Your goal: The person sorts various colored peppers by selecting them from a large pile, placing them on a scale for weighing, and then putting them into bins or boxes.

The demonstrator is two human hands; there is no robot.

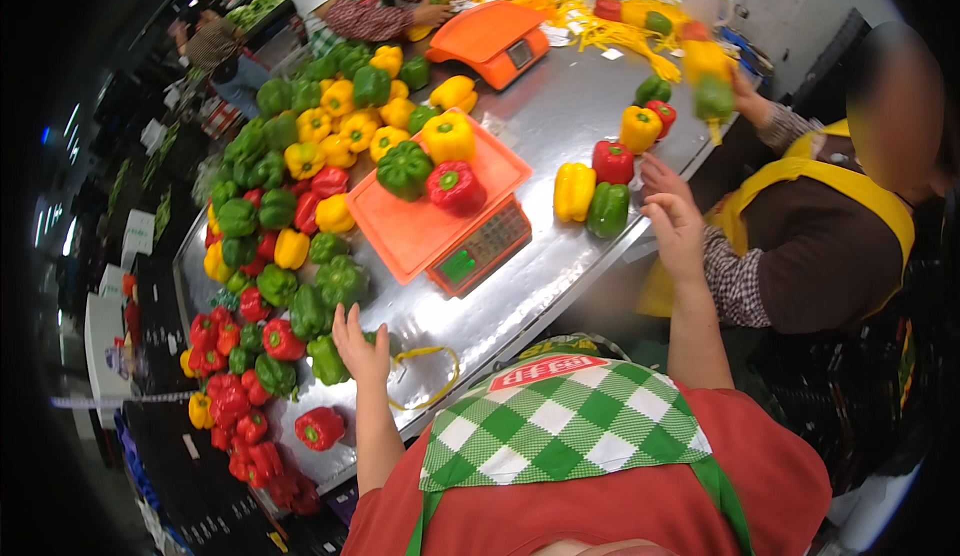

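My left hand (364,347) is spread beside the near green bell peppers (309,312) of the pile, with nothing in its grasp; whether it touches one I cannot tell. At the table's right edge my right hand (673,226) is empty, its fingers loosely bent. Just left of it are a yellow bell pepper (574,192), a green one (608,209) and a red one (613,162). Between my hands stands an orange digital scale (390,235). Its tray carries a green pepper (405,171), a yellow pepper (448,137) and a red pepper (456,187).
A co-worker in a yellow apron (780,181) holds bagged peppers (709,83) at right. Across the steel table (555,256) are another orange scale (487,34), yellow net bags (600,34) and a person's sleeved arms (379,19). A yellow strap (450,379) lies near my apron.
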